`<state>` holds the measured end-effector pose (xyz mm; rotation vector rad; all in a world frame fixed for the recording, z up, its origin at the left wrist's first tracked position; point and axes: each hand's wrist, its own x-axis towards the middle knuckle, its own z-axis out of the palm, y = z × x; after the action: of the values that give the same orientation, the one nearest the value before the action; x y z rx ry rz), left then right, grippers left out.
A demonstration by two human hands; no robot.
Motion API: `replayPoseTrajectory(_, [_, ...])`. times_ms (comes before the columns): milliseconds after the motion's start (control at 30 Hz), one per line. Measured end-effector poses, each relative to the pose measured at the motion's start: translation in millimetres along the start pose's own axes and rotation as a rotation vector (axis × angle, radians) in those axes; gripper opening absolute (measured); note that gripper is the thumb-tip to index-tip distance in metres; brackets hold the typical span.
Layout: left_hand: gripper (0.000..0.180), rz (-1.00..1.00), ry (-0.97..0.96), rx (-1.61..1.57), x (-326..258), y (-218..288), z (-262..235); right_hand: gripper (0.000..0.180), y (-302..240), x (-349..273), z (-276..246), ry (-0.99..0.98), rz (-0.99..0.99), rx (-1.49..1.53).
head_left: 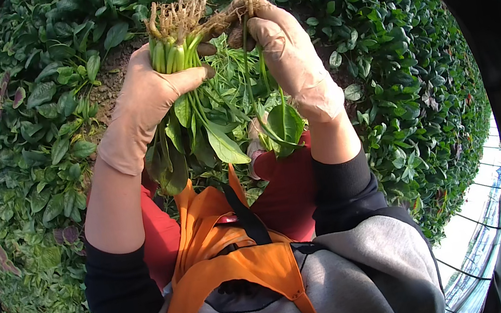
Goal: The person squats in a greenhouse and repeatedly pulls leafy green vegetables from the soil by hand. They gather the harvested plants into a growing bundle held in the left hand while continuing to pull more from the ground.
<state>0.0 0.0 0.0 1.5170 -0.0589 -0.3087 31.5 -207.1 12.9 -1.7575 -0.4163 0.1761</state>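
A bunch of spinach (175,54) is upside down in my left hand (142,101), its pale roots pointing up and its leaves hanging down. My thumb lies across the stems, with the fingers wrapped behind them. My right hand (288,53) is beside the root end, thumb and fingers pinched on a loose spinach plant (284,124) whose thin stems and leaf dangle below. Fine roots stretch between the bunch and my right fingertips. Thin, light-coloured gloves cover both hands, with dark soil on the fingertips.
Dense leafy plants (392,64) grow on both sides and ahead. Bare soil (115,76) shows left of my left hand. Cut or loose greens (229,62) lie below, between my hands. Orange straps and cloth (208,221) hang over my lap. Whitish sheeting with dark lines (475,207) edges the right.
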Motion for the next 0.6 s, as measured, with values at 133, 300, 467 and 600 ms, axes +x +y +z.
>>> replayPoseTrajectory(133, [0.037, 0.029, 0.098, 0.024, 1.8, -1.8, 3.2, 0.037, 9.1, -2.7, 24.5, 0.071, -0.235, -0.212])
replayPoseTrajectory(300, [0.038, 0.076, 0.167, 0.087, 2.4, -2.7, 8.9, 0.031, 8.2, 3.8, 33.6, 0.243, -0.184, -0.21])
replayPoseTrajectory(467, [0.039, 0.156, 0.103, 0.054, 1.6, -6.5, 17.8, 0.029, 7.3, 3.7, 42.0, 0.308, -0.144, -0.07])
replayPoseTrajectory(600, [0.04, 0.245, 0.045, 0.119, 2.2, -10.9, 19.7, 0.032, 7.2, 4.9, 48.9, 0.328, -0.102, -0.058])
